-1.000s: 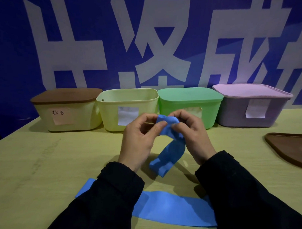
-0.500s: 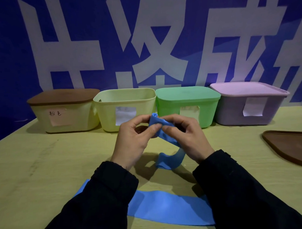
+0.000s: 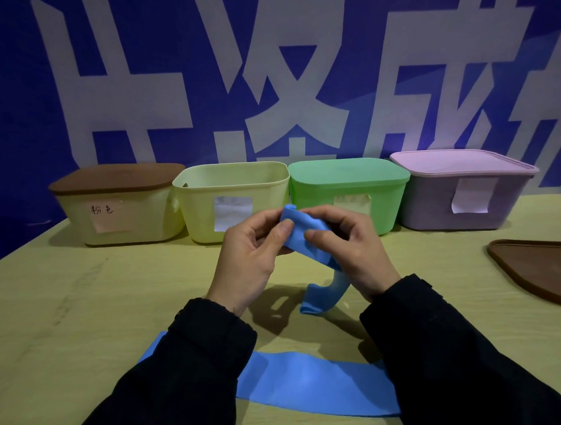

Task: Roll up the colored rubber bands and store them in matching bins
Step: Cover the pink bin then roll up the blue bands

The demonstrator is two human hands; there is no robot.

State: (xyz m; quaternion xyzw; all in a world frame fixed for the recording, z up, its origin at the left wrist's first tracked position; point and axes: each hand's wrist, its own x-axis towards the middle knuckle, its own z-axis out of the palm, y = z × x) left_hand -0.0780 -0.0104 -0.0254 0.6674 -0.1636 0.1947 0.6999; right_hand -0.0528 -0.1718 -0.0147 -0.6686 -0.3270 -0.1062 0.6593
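A blue rubber band (image 3: 300,234) is pinched between my left hand (image 3: 252,257) and my right hand (image 3: 350,248) above the table's middle. Its upper end is partly rolled at my fingertips; its free tail (image 3: 320,298) hangs down and touches the table. A second blue band (image 3: 313,381) lies flat near the front edge, partly under my sleeves. Four bins line the back: a yellow bin with a brown lid (image 3: 120,211), an open yellow-green bin (image 3: 231,195), a green lidded bin (image 3: 348,184) and a purple lidded bin (image 3: 463,190).
A loose brown lid (image 3: 538,267) lies on the table at the right edge. Each bin carries a paper label on its front. A blue wall with large white characters (image 3: 284,85) stands right behind the bins.
Both hands have stayed together, working the band's upper end. The hanging tail has dropped lower and now rests on the table.
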